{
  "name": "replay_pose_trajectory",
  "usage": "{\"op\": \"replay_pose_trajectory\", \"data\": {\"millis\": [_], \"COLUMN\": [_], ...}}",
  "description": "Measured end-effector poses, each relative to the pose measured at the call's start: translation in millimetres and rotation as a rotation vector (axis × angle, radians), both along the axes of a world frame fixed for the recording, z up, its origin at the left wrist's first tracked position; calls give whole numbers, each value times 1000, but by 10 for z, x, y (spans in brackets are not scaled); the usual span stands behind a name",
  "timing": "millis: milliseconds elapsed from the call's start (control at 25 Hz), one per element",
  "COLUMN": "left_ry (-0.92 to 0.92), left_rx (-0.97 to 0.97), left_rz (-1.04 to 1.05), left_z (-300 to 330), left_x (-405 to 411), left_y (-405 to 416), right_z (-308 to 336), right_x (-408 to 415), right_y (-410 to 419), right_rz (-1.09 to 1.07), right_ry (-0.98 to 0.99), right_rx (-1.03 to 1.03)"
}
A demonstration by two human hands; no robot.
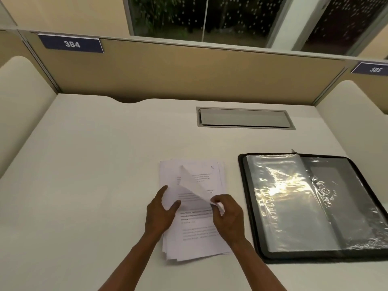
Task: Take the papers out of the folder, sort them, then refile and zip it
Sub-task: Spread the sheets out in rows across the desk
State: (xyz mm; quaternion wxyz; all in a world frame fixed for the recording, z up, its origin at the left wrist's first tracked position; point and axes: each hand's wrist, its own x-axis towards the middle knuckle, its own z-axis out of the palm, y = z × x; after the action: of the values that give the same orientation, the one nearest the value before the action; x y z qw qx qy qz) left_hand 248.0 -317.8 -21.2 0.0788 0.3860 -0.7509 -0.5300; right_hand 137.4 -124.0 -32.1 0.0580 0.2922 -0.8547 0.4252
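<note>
A stack of white printed papers (197,238) lies on the desk in front of me, slightly fanned. The top sheet (190,183) is lifted and curled up from its right edge. My right hand (227,217) pinches that sheet's edge between thumb and fingers. On the stack's left side rests my left hand (160,213), thumb and fingers spread, touching the lifted sheet's left part. The black zip folder (252,206) lies open to the right, its clear plastic sleeves (294,202) glaring with reflected light; no paper shows in them.
The cream desk (94,185) is walled by a tan partition (189,74) at the back and padded side dividers. A grey cable hatch (244,118) is set into the desk behind the papers. The folder's right edge runs out of view.
</note>
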Motion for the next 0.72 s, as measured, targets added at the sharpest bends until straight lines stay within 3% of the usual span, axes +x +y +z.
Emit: {"op": "replay_pose_trajectory", "data": {"millis": [80, 240, 320, 400, 560, 640, 720], "left_ry": [-2, 16, 12, -8, -21, -21, -21], "left_rx": [-18, -76, -99, -118, -126, -120, -118], "left_rz": [-3, -32, -41, -47, -37, -30, -30], "left_z": [-2, -46, -89, -118, -108, -116, -131], "left_x": [-7, 1, -8, -17, -26, -25, -23], "left_y": [42, 82, 85, 91, 124, 125, 123], "right_z": [-5, 111, 104, 118, 106, -4, -78], "right_x": [-1, -305, -554, -708, -749, -701, -662], "right_y": [16, -29, -70, -148, -321, -373, -416], "right_rz": [94, -62, -96, -85, -56, 1, -32], "right_ry": [-130, -725, -844, -775, -388, -347, -335], "right_rx": [-1, -236, -183, -39, 249, 435, 426]}}
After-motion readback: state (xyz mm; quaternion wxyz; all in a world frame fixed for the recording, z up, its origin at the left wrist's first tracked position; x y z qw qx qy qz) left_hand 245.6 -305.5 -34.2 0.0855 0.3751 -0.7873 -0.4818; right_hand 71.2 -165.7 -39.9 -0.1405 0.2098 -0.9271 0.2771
